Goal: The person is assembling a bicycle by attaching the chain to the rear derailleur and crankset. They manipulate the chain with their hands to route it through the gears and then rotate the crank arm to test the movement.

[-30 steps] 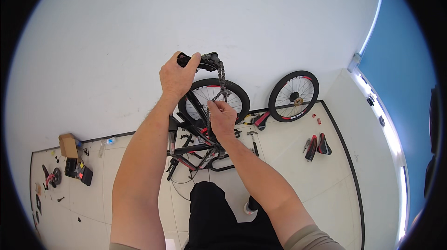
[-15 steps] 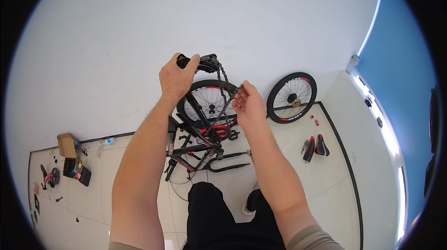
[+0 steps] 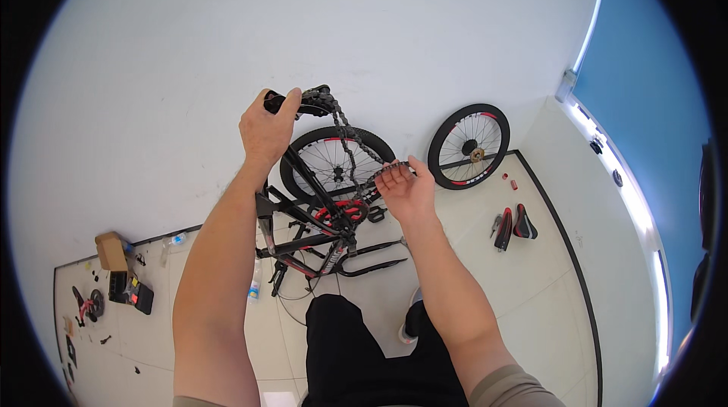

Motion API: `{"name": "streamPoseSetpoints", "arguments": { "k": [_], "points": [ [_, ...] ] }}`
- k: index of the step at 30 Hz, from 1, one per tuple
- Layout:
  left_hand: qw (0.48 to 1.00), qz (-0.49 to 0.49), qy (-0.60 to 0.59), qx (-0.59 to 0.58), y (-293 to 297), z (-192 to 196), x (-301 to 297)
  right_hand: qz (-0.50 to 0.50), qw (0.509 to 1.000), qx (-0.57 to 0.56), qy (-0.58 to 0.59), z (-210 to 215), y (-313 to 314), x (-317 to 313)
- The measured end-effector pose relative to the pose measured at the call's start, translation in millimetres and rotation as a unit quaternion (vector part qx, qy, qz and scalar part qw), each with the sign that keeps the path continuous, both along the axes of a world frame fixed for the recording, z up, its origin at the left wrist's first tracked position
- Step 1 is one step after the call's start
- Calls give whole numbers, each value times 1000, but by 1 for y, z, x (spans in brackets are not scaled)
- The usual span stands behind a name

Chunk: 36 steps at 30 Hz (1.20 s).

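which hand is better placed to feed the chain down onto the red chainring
Probably the right hand: it pinches the chain just above the chainring, while the left hand grips the frame end higher up.

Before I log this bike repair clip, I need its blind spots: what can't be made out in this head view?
- Left hand: its fingers wrap the dark part at the frame's end, hiding what that part is.
- Bicycle chain: links too small to judge; its lower end is lost among the bike frame and cranks.
- Right hand: whether it pinches or just supports the chain is unclear.
- Small parts by the cardboard box: too tiny, bent by the fisheye rim.
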<state>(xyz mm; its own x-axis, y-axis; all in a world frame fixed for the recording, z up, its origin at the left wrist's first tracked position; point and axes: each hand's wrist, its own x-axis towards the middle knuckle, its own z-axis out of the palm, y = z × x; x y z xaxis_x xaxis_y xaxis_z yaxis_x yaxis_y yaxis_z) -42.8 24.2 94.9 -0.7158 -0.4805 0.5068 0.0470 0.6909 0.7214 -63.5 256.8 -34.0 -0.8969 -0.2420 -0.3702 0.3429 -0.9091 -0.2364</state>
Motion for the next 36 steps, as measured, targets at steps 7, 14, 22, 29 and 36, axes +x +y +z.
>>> {"name": "streamPoseSetpoints", "arguments": {
  "k": [7, 14, 22, 29, 36],
  "points": [
    [1000, -6, 4, 16, -4, -4, -4, 5, 1000, -9, 17, -11, -2, -15],
    [1000, -8, 6, 15, -1, -3, -3, 44, 997, 36, 49, -3, -6, -32],
    [1000, -3, 9, 5, -3, -2, -2, 143, 927, 337, 86, 2, -4, -31],
    [1000, 1, 7, -1, 0, -1, 0, 107, 923, 352, 116, 7, 2, -47],
    [1000, -2, 6, 10, -1, 2, 0, 93, 944, 277, 156, 5, 7, -48]
  ]
}}
